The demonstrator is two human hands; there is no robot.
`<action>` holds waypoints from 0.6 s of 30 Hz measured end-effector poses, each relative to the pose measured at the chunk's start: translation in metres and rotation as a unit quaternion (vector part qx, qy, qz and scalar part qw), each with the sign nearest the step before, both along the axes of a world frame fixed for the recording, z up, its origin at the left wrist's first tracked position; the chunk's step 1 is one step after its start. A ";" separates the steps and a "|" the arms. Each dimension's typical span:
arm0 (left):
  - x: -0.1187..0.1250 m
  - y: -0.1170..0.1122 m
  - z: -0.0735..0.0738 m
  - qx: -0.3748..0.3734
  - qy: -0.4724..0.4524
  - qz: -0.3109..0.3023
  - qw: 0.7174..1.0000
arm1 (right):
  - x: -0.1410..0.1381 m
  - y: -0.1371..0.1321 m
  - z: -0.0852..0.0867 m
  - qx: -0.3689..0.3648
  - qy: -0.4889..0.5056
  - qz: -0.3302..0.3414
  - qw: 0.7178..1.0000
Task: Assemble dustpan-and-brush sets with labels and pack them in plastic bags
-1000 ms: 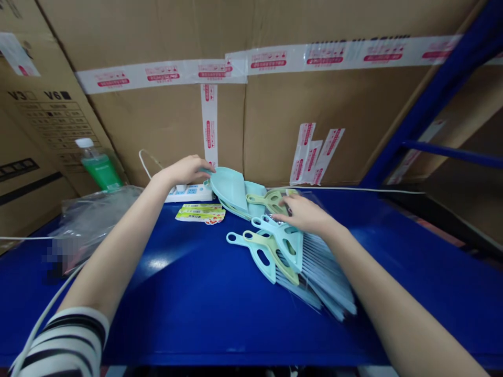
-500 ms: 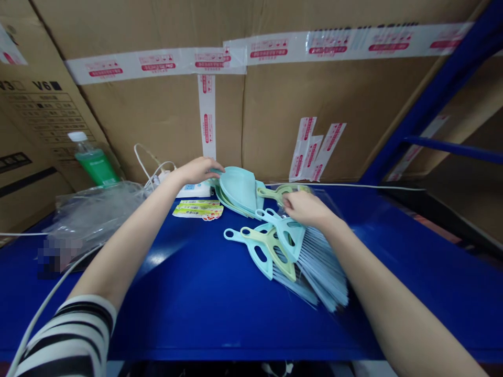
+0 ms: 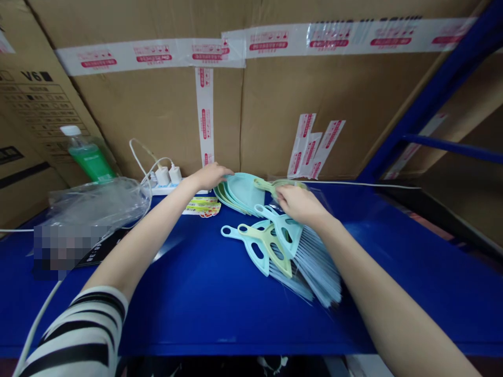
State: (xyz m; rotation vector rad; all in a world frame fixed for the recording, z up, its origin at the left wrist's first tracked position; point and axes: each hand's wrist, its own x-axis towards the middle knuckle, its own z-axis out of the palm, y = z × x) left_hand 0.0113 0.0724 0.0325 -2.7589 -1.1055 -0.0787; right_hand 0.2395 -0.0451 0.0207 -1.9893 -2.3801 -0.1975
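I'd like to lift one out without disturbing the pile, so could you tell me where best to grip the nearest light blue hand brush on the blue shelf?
Probably by its handle: the light blue hand brush lies flat, its looped handle end sticking out to the left, clear of the others. Come from the left and above; the bristles on the right lie under neighbouring brushes.

The cardboard box (image 3: pixel 37 99) at the far left bears the printed mark "V6" above a printed table whose small lines cannot be read. The white tape (image 3: pixel 251 44) across the big boxes carries red label blocks with characters too small to make out (the loose tape strips (image 3: pixel 314 146) lower down likewise). The colourful paper labels (image 3: pixel 202 208) on the blue bench (image 3: pixel 220 309) are illegible.
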 end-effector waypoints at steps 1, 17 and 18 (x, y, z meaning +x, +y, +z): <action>-0.002 0.000 0.001 0.001 0.004 0.005 1.000 | -0.001 0.000 -0.001 -0.001 0.006 0.006 1.000; 0.018 -0.033 0.004 0.042 0.031 0.049 0.997 | 0.052 0.015 -0.006 -0.132 0.111 -0.228 0.958; 0.024 -0.036 0.003 0.047 0.027 0.041 0.998 | 0.053 0.017 -0.008 -0.142 0.125 -0.238 0.953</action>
